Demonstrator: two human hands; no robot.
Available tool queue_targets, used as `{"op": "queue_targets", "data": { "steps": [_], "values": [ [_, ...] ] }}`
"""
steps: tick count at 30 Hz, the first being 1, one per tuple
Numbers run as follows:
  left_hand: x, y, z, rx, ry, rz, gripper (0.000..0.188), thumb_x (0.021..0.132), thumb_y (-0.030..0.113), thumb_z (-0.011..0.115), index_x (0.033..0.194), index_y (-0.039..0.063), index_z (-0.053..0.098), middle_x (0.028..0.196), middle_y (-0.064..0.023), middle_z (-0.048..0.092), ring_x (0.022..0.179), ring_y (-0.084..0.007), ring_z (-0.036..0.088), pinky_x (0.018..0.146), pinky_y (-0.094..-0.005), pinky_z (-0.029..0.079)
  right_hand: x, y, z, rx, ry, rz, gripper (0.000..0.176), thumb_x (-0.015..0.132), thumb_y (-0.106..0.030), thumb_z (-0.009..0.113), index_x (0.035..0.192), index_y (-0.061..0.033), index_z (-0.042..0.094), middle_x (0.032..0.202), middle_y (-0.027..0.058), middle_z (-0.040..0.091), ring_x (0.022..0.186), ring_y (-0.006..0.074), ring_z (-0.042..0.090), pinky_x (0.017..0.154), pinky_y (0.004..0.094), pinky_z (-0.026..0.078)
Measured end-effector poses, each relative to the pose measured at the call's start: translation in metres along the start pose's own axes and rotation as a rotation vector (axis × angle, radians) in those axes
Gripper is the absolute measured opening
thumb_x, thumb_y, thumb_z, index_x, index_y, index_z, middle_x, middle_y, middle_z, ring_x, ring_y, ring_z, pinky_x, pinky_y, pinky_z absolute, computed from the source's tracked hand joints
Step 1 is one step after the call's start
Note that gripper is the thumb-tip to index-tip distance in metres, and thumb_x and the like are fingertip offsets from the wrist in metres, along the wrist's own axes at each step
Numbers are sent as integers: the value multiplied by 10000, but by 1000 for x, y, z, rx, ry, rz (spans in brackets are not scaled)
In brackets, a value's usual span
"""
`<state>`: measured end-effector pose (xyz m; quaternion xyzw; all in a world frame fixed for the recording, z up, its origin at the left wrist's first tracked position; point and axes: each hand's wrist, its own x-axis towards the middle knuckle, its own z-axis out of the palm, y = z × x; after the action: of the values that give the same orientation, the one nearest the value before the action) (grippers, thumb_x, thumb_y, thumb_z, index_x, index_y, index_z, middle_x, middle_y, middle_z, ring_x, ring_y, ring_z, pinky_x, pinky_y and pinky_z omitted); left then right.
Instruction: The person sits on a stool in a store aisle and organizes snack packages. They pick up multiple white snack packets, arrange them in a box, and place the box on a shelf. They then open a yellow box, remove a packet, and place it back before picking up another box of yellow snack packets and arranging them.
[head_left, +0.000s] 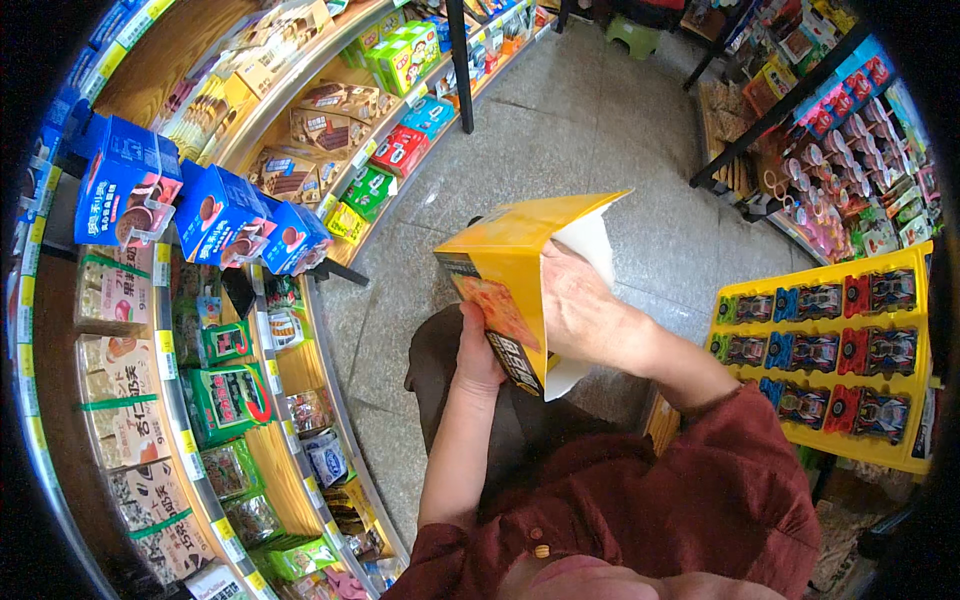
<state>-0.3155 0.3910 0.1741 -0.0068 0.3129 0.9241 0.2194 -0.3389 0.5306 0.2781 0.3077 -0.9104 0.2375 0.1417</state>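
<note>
A yellow cardboard box with a food picture and printed writing is held tilted above my lap. My left hand grips its lower side, with the thumb lying along the printed face. From the right, my right hand reaches into the box's open end; its fingers are hidden inside, so what they touch cannot be seen. The white inner side of a flap shows beyond that hand. Below the box are my dark trousers.
Curved store shelves on the left hold blue biscuit boxes, packaged sweets and brown snack boxes. At right stands a yellow tray of toy cars, with hanging goods behind it. A green stool sits on the tiled floor ahead.
</note>
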Motion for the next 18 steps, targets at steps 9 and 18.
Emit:
{"op": "queue_targets", "data": {
  "steps": [9,18],
  "values": [
    [4,-3,3,-136,-38,-72,717,979,588,449,1477,85,332,1425,-98,488,1277,-245,510,1063,-414,430,5,9,6,-112,-88,-19,386,812,-216,649,1143,-26,596,1038,183,505,970,350,530,823,429,501],
    [-11,6,-6,-118,-18,-78,738,960,577,509,1469,67,348,1411,-110,504,1257,-245,527,1050,-398,438,13,-9,6,-30,-1,-153,382,788,-258,678,1134,-100,635,1124,156,594,1043,353,552,870,415,498]
  ]
}}
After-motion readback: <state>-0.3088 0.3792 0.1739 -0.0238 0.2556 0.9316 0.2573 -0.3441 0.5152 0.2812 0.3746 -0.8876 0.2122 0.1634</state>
